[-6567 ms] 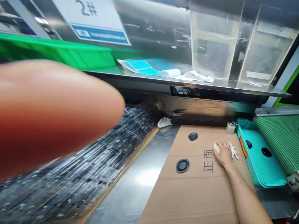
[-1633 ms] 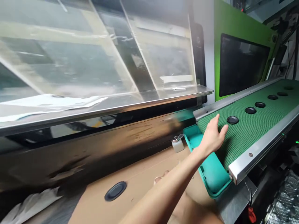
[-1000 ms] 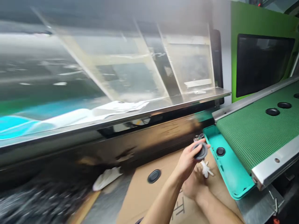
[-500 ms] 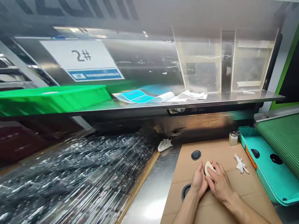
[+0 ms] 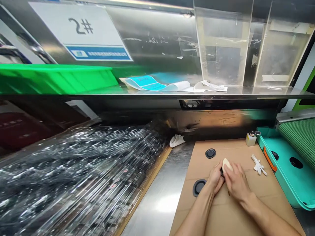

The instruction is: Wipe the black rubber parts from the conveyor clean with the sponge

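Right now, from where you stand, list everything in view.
2# sign: one, white and blue, back wall
clear panels: several, transparent, on steel shelf
crate: one, green, shelf left
label roll: one, blue and white, shelf
papers: count unclear, white, shelf
plastic sheets: many, clear, far left
glove bundle: one, white, behind cardboard
cardboard sheet: one, brown, on steel bench
bottle: one, white, cardboard's back edge
gloves: one bundle, white, on cardboard
black discs: two, black, on cardboard
tray: one, teal, right, holding two black discs
mesh belt: one, green, far right
pad: one, cream, between hands
left hand: on pad's left
right hand: on pad's right
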The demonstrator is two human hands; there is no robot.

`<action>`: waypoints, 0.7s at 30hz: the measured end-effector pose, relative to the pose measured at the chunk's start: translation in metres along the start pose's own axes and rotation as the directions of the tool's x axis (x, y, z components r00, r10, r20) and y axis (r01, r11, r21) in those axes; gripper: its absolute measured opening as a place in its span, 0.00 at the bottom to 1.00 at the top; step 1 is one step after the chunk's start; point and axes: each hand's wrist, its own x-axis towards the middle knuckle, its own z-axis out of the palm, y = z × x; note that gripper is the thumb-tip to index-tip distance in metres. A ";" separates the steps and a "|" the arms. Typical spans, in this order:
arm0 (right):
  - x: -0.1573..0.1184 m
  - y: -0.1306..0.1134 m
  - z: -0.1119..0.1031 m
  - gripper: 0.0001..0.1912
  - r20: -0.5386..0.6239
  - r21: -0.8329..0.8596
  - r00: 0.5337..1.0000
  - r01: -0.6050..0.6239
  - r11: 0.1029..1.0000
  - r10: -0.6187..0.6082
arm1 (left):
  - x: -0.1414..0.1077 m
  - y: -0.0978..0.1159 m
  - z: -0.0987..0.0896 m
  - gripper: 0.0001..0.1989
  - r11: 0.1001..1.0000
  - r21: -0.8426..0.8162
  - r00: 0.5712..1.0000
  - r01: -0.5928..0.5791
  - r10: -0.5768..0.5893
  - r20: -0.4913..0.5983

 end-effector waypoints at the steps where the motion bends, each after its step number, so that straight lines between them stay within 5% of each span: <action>1: 0.001 0.002 0.000 0.20 -0.001 0.003 1.000 0.028 1.000 -0.028 | -0.001 0.000 0.001 0.10 1.000 0.012 1.000 0.010 -0.010 0.005; 5: 0.011 0.026 -0.001 0.18 -0.071 0.018 0.992 -0.103 0.995 0.104 | -0.003 -0.001 0.005 0.13 0.998 0.059 0.997 0.033 -0.036 0.061; 11: 0.021 0.050 -0.022 0.28 -0.161 0.339 0.922 -0.284 0.897 0.353 | -0.004 0.002 0.005 0.13 0.996 -0.030 0.994 0.081 -0.078 0.080; 15: 0.016 0.033 -0.030 0.29 0.009 0.350 0.966 -0.244 0.904 0.257 | -0.006 0.002 0.003 0.14 0.998 -0.050 0.997 0.039 -0.035 0.066; 21: 0.006 0.004 -0.022 0.28 0.237 0.240 0.964 -0.175 0.955 0.118 | -0.007 -0.003 0.005 0.15 0.999 -0.029 0.998 0.015 -0.014 0.060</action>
